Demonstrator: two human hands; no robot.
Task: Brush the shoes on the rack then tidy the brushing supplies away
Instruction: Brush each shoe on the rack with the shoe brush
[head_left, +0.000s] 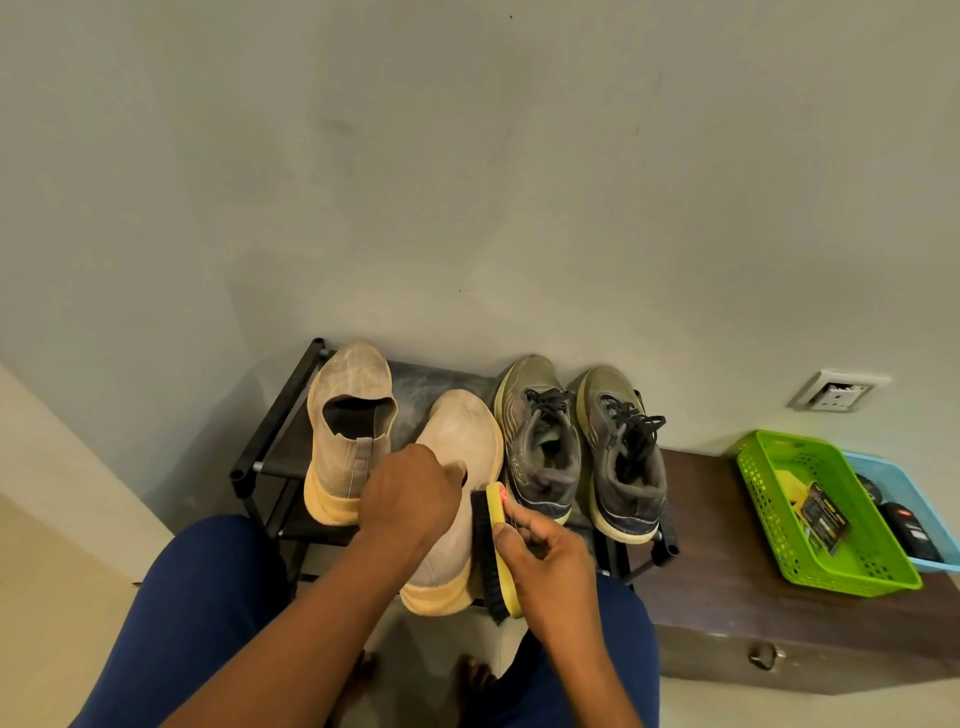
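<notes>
Against a plain wall stood the shoe rack (270, 441). Off its front edge, the left hand (410, 493) gripped a beige shoe (457, 447) at the collar; the right hand (550, 566) clasped a yellow brush (501, 551), bristles touching the shoe's side. At three o'clock sat a green basket (769, 499).

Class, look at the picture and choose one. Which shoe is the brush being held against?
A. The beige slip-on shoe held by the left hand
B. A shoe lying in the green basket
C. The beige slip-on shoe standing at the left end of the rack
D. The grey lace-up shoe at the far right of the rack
A: the right hand holds the yellow-backed brush with its bristles against the side of the beige slip-on shoe that the left hand grips.
</notes>
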